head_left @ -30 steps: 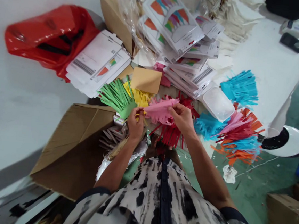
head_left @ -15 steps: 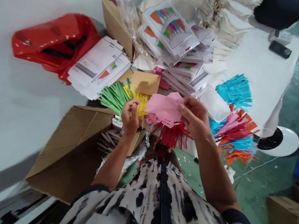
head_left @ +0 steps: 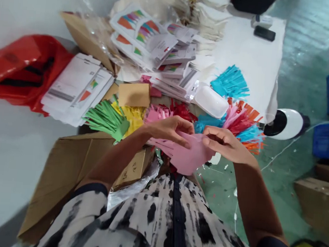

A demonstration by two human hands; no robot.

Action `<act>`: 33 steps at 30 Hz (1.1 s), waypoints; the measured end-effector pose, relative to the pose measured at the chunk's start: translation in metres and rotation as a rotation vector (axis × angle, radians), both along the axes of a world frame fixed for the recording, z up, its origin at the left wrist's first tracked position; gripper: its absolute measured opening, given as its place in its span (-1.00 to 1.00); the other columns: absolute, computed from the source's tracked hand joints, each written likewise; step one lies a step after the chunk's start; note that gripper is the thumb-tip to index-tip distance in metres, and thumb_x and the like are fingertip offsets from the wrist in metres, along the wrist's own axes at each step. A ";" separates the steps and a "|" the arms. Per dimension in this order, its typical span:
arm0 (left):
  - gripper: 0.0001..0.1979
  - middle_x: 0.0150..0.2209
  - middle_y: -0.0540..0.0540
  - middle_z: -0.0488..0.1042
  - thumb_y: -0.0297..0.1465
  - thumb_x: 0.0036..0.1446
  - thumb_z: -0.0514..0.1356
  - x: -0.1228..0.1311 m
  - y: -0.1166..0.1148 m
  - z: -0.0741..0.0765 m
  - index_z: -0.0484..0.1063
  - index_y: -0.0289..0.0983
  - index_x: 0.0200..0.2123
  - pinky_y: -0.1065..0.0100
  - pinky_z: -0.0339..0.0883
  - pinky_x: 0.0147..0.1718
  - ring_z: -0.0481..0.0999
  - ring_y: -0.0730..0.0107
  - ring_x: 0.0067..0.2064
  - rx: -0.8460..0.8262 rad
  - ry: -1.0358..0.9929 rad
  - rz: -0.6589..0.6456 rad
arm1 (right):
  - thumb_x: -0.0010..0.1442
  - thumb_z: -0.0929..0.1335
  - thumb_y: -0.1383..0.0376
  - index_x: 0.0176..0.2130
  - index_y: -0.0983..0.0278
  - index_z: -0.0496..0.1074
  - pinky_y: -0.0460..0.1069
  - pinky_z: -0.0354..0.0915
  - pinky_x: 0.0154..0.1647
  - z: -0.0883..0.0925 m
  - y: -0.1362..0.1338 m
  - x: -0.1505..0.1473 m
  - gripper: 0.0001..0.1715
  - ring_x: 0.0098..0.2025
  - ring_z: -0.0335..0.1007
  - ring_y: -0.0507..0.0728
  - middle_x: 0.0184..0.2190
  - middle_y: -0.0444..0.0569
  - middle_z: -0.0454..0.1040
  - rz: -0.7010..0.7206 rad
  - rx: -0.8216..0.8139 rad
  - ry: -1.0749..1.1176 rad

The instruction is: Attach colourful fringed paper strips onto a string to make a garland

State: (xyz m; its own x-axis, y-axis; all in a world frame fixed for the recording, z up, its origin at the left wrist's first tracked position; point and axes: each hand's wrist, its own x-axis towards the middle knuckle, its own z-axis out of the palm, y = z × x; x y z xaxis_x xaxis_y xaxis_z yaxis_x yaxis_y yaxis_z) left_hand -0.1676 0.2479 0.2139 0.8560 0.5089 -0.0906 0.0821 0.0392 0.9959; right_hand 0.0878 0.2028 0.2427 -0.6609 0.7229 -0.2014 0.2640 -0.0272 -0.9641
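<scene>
Close to my body hangs a pink fringed paper tassel (head_left: pixel 192 156), its solid part toward the right and its cut strips toward the left. My left hand (head_left: pixel 174 130) grips its upper edge with thumb and fingers. On the right side, my right hand (head_left: pixel 222 142) pinches the same paper. Just beyond lie bundles of fringed paper: green (head_left: pixel 104 118), yellow (head_left: pixel 133 119), pink (head_left: pixel 156 113) and red (head_left: pixel 184 111). To the right are a blue bundle (head_left: pixel 231 81) and a mixed pink, red, orange and blue bundle (head_left: pixel 243 122).
Packaged cards (head_left: pixel 149 37) are piled at the back, near a white dish (head_left: pixel 211 100). White printed cards (head_left: pixel 72 84) lie beside a red plastic bag (head_left: pixel 22 68). An open cardboard box (head_left: pixel 65 168) stands at left. A black phone-like object (head_left: pixel 264 33) rests on the white-covered table (head_left: pixel 244 61).
The pink tassel has come nearer my body and turned, its strips now pointing left. My left hand has moved right and taken hold of it. The whole view has shifted.
</scene>
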 end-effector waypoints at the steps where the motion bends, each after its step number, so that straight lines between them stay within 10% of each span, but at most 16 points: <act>1: -0.56 -0.42 0.02 0.45 -0.07 0.01 0.50 0.010 0.004 -0.005 0.52 -0.32 -0.39 0.42 0.25 -0.40 0.41 0.48 -0.39 -0.041 0.021 -0.030 | 0.36 0.43 -0.02 -0.30 0.24 0.37 -0.09 0.00 -0.51 -0.007 -0.003 0.014 -0.58 -0.50 0.07 -0.05 -0.50 -0.26 0.22 0.003 -0.034 -0.017; 8: -0.61 -0.30 -0.01 0.50 -0.14 -0.03 0.52 0.079 0.027 -0.031 0.58 -0.30 -0.29 0.43 0.32 -0.31 0.49 0.40 -0.25 -0.100 0.080 -0.282 | 0.32 0.45 -0.07 -0.51 0.24 0.41 -0.03 0.16 -0.36 -0.050 -0.030 0.096 -0.44 -0.41 0.23 0.03 -0.52 -0.17 0.36 -0.159 0.215 -0.285; 15: -0.38 -0.24 -0.09 0.64 -0.13 -0.06 0.49 0.136 0.027 -0.081 0.52 -0.23 0.06 0.41 0.35 -0.51 0.59 0.29 -0.35 -0.442 0.335 -0.657 | 0.41 0.39 0.12 -0.20 0.14 0.60 0.14 0.23 0.00 -0.030 -0.045 0.150 -0.79 -0.06 0.47 0.20 -0.15 -0.05 0.67 -0.308 0.792 -0.668; 20: -0.70 -0.33 -0.02 0.59 -0.26 0.10 0.35 0.141 0.031 -0.060 0.56 -0.27 -0.12 0.43 0.36 -0.36 0.57 0.33 -0.33 0.176 0.434 -0.426 | 0.43 0.36 0.24 -0.05 0.03 0.60 0.19 0.15 0.06 -0.031 -0.078 0.168 -0.80 0.13 0.41 0.29 -0.04 -0.08 0.68 -0.437 0.879 -0.732; 26: -0.63 -0.11 -0.24 0.64 -0.56 0.15 0.19 0.118 -0.003 -0.054 0.56 -0.23 0.01 0.07 0.46 0.06 0.61 -0.02 0.01 0.924 0.801 -0.094 | 0.45 0.33 0.37 0.04 0.05 0.60 0.14 0.13 0.01 -0.118 -0.129 0.144 -0.68 0.10 0.44 0.23 -0.03 -0.06 0.69 -0.492 0.818 -0.833; 30: -0.17 0.43 -0.44 0.26 -0.49 0.14 0.29 0.114 -0.045 -0.083 0.15 -0.31 0.47 -0.42 -0.16 0.44 0.13 -0.29 0.50 1.066 0.885 0.054 | 0.43 0.32 0.41 0.10 0.11 0.60 0.14 0.11 0.06 -0.188 -0.147 0.121 -0.62 0.10 0.43 0.24 0.01 -0.01 0.69 -0.496 0.701 -0.926; 33: -0.08 0.55 -0.36 0.01 -0.40 0.15 0.35 0.126 -0.073 -0.118 0.05 -0.28 0.51 -0.36 -0.32 0.49 -0.13 -0.22 0.58 1.078 0.718 -0.124 | 0.42 0.32 0.42 0.12 0.12 0.60 0.14 0.08 0.08 -0.220 -0.155 0.112 -0.59 0.10 0.41 0.25 0.04 0.00 0.68 -0.489 0.648 -0.960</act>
